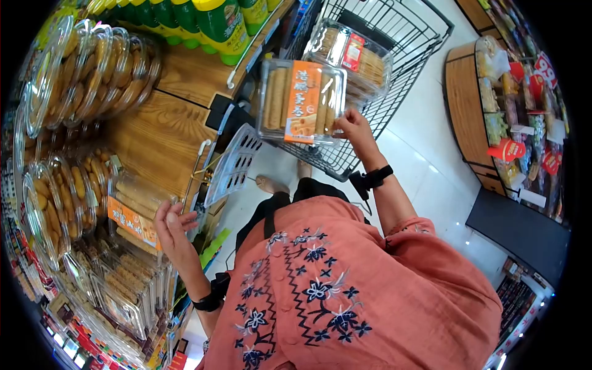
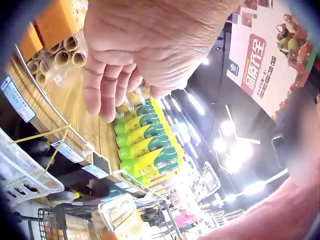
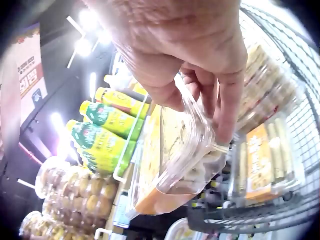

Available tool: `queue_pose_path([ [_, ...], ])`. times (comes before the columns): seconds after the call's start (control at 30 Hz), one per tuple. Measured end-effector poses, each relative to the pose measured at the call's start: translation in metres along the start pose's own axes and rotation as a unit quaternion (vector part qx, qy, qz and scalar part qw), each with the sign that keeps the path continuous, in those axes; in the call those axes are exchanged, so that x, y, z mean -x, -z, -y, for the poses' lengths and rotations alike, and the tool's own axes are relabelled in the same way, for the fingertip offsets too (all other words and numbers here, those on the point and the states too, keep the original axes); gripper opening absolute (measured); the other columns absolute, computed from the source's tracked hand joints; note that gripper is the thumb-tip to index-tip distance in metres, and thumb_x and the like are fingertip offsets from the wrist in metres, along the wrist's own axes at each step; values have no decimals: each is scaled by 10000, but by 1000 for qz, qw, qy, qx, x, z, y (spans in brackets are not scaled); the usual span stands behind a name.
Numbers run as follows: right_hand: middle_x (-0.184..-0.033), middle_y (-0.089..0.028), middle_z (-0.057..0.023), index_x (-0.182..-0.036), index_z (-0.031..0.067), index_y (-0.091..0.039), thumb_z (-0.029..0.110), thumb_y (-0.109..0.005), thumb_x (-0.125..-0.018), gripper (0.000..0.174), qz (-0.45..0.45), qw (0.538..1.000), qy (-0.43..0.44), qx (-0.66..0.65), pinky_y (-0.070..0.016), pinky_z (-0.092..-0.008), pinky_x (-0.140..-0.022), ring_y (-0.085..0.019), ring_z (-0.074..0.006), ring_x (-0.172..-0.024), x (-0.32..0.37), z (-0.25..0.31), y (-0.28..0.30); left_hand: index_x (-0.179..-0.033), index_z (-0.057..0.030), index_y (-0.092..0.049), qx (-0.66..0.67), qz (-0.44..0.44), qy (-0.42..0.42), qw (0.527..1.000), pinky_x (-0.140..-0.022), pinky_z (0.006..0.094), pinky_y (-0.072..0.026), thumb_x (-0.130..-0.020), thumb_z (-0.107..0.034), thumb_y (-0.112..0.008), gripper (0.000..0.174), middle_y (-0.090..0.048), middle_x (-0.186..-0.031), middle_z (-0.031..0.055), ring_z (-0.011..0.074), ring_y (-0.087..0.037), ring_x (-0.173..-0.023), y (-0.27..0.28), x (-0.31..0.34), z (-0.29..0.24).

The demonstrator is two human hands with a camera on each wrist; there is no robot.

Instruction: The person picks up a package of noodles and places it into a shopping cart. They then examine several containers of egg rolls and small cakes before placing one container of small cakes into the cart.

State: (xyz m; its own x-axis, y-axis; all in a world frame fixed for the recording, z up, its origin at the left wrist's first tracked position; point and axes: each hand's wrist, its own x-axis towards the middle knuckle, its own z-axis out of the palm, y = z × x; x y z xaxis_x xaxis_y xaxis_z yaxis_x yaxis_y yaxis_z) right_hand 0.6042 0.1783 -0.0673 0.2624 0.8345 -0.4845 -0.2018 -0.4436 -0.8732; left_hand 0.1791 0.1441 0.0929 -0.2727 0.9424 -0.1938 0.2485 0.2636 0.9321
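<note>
My right hand (image 1: pixel 357 132) pinches the near right corner of a clear plastic box of egg rolls (image 1: pixel 280 92) with an orange label band. The box is over the rim of a black wire shopping cart (image 1: pixel 401 102). In the right wrist view its clear edge lies between thumb and fingers, and another orange-labelled box (image 3: pixel 259 162) sits inside the cart. My left hand (image 1: pixel 177 231), fingers loosely spread, is beside a similar box of egg rolls (image 1: pixel 132 225) on the wooden shelf. Nothing is in its grip. Open roll ends (image 2: pixel 62 58) show near the fingers in the left wrist view.
A clear pack with a red label (image 1: pixel 353 52) lies in the cart. Round tubs of pastries (image 1: pixel 92 68) and several green-yellow bottles (image 1: pixel 216 28) stand on the shelf. A perforated white plastic basket (image 1: pixel 237 163) hangs from its edge. A wooden display (image 1: pixel 465 105) is at right.
</note>
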Motion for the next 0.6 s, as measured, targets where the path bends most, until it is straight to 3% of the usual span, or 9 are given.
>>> queue_pose_path([
  [0.2, -831, -615, -64, -901, 78, -485, 113, -588, -883, 111, -74, 996, -58, 0, -585, -340, -655, -621, -151, -725, -46, -96, 36, -1343, 30, -465, -27, 11, 6, 1000, -726, 286, -521, -1058, -302, -449, 438, -603, -1155, 146, 173, -652, -877, -7, 0, -1],
  [0.33, -812, -601, -76, -899, 72, -486, 108, -615, -858, 139, -94, 991, -93, -17, -590, -351, -651, -622, -178, -700, -73, -139, 36, -1346, 19, -474, -53, 5, 22, 998, -715, 285, -528, -1055, -341, -457, 462, -603, -1166, 139, 160, -653, -884, -1, 7, 2],
  [0.53, -808, -569, -88, -877, 64, -463, 73, -616, -839, 159, -86, 988, -120, -48, -579, -358, -628, -617, -199, -689, -106, -184, 34, -1326, 13, -491, -45, -16, 42, 998, -704, 272, -532, -1050, -306, -479, 422, -611, -1145, 130, 158, -657, -858, 10, 14, 15],
  [0.6, -813, -567, -107, -915, 45, -482, 112, -633, -851, 177, -55, 988, -143, -4, -576, -384, -632, -615, -226, -703, -120, -205, 39, -1322, 14, -493, -48, -24, 49, 997, -697, 266, -533, -1047, -299, -487, 417, -615, -1136, 129, 158, -658, -854, 13, 18, 18],
])
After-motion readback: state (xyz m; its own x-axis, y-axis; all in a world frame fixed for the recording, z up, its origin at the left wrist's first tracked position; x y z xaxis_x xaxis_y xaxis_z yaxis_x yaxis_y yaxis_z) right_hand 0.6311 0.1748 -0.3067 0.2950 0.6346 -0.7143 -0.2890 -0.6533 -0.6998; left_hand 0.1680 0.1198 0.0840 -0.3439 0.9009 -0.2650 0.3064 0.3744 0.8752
